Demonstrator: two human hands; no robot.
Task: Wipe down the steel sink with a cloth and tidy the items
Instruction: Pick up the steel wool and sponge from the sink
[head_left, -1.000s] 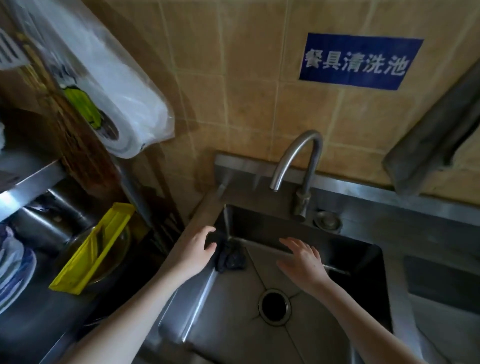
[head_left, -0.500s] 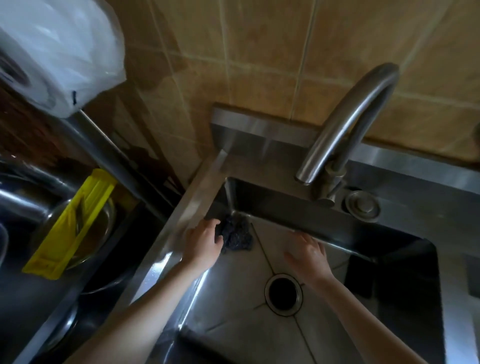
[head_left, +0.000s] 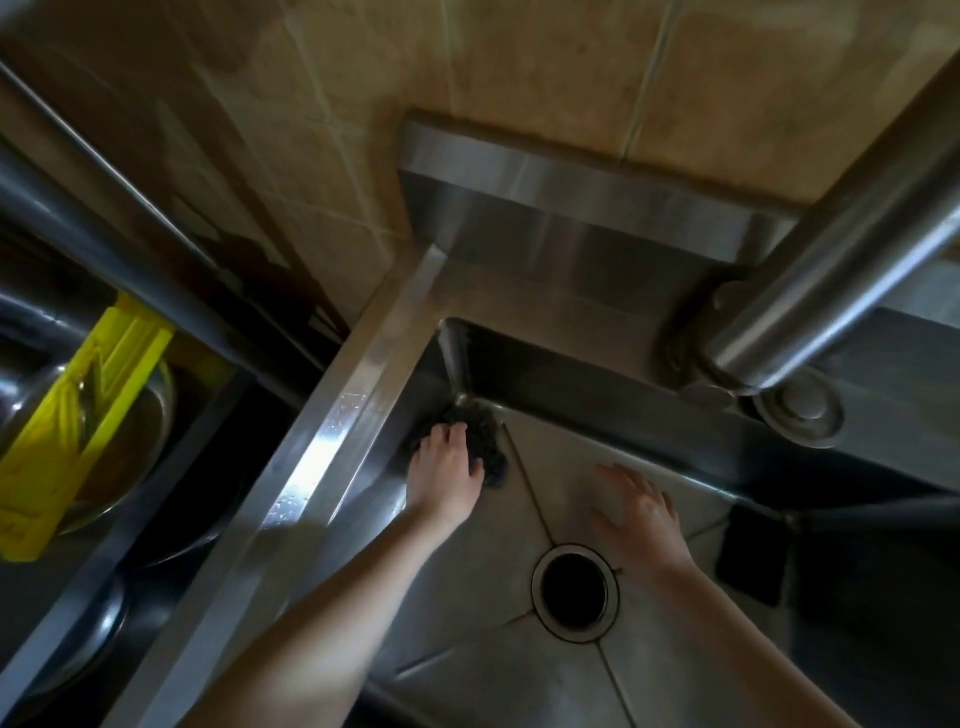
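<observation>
Dim, soft picture; glare streaks the sink rim (head_left: 317, 457) (edges bend, faucet (head_left: 831, 260) blurred).

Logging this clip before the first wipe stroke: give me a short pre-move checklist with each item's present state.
1. Left hand on the dark cloth in the sink's far left corner: ok.
2. Cloth firmly gripped, not just touched: cannot tell.
3. Right hand empty, fingers spread over the sink floor: ok.
4. Drain open and uncovered: ok.
5. Basin free of other items: not ok, a dark flat object lies at the right.
6. Faucet off: no water seen, ok.
</observation>
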